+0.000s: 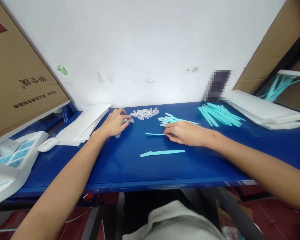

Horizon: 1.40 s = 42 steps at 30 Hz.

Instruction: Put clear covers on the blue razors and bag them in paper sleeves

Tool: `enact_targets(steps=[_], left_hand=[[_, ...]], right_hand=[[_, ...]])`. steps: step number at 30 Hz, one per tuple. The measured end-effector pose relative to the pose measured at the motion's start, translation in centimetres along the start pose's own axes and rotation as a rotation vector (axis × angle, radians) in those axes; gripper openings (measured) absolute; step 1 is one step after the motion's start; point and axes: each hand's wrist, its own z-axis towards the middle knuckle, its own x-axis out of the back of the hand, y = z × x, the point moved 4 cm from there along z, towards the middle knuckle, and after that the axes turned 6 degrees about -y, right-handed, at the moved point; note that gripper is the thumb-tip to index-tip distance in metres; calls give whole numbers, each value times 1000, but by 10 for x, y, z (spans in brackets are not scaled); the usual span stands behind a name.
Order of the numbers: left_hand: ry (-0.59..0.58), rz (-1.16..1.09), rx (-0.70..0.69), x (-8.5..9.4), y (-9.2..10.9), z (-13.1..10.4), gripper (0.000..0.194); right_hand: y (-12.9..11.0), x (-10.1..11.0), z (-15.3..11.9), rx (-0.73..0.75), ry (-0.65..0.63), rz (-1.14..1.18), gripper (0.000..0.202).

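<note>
My right hand (181, 133) pinches a thin turquoise eyebrow razor (155, 134), which points left just above the table. Behind that hand lies a small bunch of turquoise razors (173, 118), partly hidden by it. A single razor (162, 153) rests flat nearer the table's front edge. My left hand (116, 122) is bent over a few small clear plastic caps, its thumb and forefinger closed about one cap (130, 120). Another cap (118, 135) shows under its fingers. A loose pile of the same caps (145, 113) lies just right of this hand.
A larger heap of turquoise razors (220, 115) lies at the back right, beside white sheets (265, 108). More white sheets (82, 123), a white mouse-shaped object (48, 144) and a white device (25, 153) are on the left. A white wall backs the blue table (130, 170).
</note>
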Motion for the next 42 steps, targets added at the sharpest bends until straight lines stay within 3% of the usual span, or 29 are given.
enact_targets(steps=[7, 13, 21, 26, 37, 42], left_hand=[[-54, 12, -20, -6, 11, 4, 41], [-92, -71, -21, 0, 11, 8, 35], [15, -144, -23, -3, 11, 7, 31], [9, -154, -14, -6, 9, 8, 27], [-69, -218, -3, -4, 27, 9, 27], [-64, -213, -51, -2, 33, 8, 23]], right_hand=[[-5, 0, 1, -110, -22, 29, 13], [-5, -7, 4, -162, 51, 44, 25], [4, -10, 44, -205, 146, 60, 31], [4, -8, 63, -168, 131, -4, 32], [7, -6, 11, -187, 83, -14, 38], [8, -4, 3, -210, 87, -1, 41]])
